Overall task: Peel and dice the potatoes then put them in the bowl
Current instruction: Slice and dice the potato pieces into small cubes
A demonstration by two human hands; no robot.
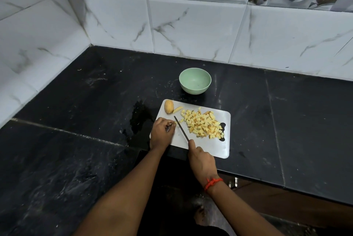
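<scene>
A metal cutting board [219, 145] lies on the black counter. A heap of diced potato [202, 123] covers its right half. At its far left corner sits an unpeeled potato piece [168, 106] with a potato slice [178, 109] beside it. My right hand [202, 161] grips the handle of a knife [181, 128], whose blade points away across the board. My left hand [162, 132] rests on the board's left edge, fingertips pinching a small potato bit against the blade tip. A green bowl [195, 81] stands behind the board, with nothing inside.
The black stone counter [76, 113] runs into a corner with white marble-tiled walls at the left and back. A wet patch [139, 119] lies left of the board. The counter's front edge runs just below the board.
</scene>
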